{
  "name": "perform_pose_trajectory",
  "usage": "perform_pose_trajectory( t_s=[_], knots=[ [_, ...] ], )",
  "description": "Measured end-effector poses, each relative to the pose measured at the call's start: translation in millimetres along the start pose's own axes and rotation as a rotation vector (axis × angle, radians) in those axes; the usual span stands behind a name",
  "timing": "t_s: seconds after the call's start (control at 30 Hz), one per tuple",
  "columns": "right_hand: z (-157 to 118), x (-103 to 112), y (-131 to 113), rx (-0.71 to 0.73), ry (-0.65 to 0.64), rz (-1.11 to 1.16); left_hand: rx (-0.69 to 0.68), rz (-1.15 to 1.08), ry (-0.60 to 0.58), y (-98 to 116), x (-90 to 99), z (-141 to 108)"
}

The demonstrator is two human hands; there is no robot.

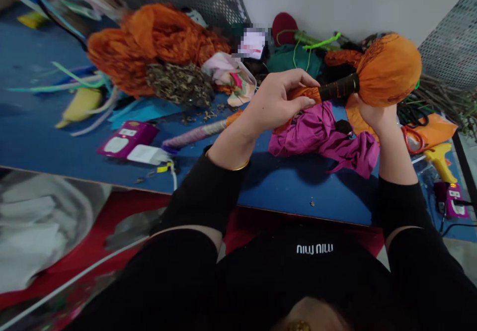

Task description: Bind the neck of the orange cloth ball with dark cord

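Note:
My left hand (276, 95) is closed around the orange cloth below the neck of a cloth-wrapped stick (391, 70) with a round orange head. Dark thread (339, 87) is wound in a band round this neck. Under the head, my right hand (376, 115) grips by the neck, most of its fingers hidden behind the orange cloth. The stick's pale pink-wrapped end (197, 134) seems to continue out past my left wrist. Crumpled magenta cloth (324, 137) lies on the table below both hands.
Orange cloth (160, 38) is heaped at the back left beside dried brown plant matter (179, 85). A purple power box (128, 139) with a white plug lies at left. At right are a yellow glue gun (439, 162), red-handled scissors (413, 139) and another purple box (452, 199). A phone (253, 42) leans behind.

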State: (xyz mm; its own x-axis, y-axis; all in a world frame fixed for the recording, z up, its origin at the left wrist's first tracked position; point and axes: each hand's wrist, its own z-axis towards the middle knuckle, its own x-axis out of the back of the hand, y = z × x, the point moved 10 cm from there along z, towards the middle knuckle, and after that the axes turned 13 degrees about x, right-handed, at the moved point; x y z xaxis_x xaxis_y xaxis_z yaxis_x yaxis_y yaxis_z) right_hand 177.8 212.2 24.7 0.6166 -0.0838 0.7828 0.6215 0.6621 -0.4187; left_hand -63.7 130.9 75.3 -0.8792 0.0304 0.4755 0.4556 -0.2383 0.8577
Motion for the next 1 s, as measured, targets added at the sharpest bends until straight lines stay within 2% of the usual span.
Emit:
perform_pose_trajectory(
  t_s=[0.1, 0.17, 0.23, 0.3, 0.43, 0.47, 0.53, 0.6, 0.67, 0.73, 0.83, 0.9, 1.0],
  knots=[
    [-5.4, 7.5, -17.8, -0.058, 0.02, -0.039, -0.027, -0.033, 0.01, 13.0, 5.0, 9.4],
    [-2.3, 8.9, -37.0, -0.008, 0.086, 0.097, -0.055, -0.059, 0.027, 19.1, 9.4, 13.9],
    [4.1, 11.4, -55.2, 0.059, 0.213, 0.269, -0.065, -0.087, 0.021, 20.1, 11.8, 18.4],
    [13.0, 3.5, -68.9, 0.082, 0.265, 0.414, -0.052, -0.123, -0.008, 16.4, 12.3, 23.7],
    [26.2, -32.1, -97.7, 0.04, 0.126, 0.517, -0.025, -0.196, -0.03, 4.9, 16.4, 34.0],
    [25.6, -32.4, -104.1, 0.043, 0.148, 0.478, -0.019, -0.206, -0.022, 1.9, 17.2, 36.3],
    [20.0, -17.7, -118.3, 0.125, 0.311, 0.375, 0.0, -0.227, -0.014, -4.8, 14.7, 40.6],
    [11.5, -4.9, -131.8, 0.262, 0.456, 0.352, 0.024, -0.262, -0.051, -11.7, 3.3, 44.5],
    [8.6, -5.1, -135.2, 0.344, 0.485, 0.467, 0.036, -0.294, -0.113, -17.0, -13.1, 47.3],
    [9.6, -8.6, -123.0, 0.273, 0.513, 0.653, 0.034, -0.312, -0.15, -20.9, -25.9, 48.8],
    [7.1, -11.7, -98.3, 0.023, 0.619, 0.883, 0.036, -0.312, -0.192, -24.7, -35.3, 49.2],
    [4.6, -11.7, -95.1, -0.075, 0.65, 0.956, 0.02, -0.293, -0.242, -22.2, -38.7, 46.9],
    [0.5, -7.4, -102.3, -0.115, 0.662, 0.964, -0.009, -0.292, -0.185, -15.5, -30.9, 42.3]
  ],
)
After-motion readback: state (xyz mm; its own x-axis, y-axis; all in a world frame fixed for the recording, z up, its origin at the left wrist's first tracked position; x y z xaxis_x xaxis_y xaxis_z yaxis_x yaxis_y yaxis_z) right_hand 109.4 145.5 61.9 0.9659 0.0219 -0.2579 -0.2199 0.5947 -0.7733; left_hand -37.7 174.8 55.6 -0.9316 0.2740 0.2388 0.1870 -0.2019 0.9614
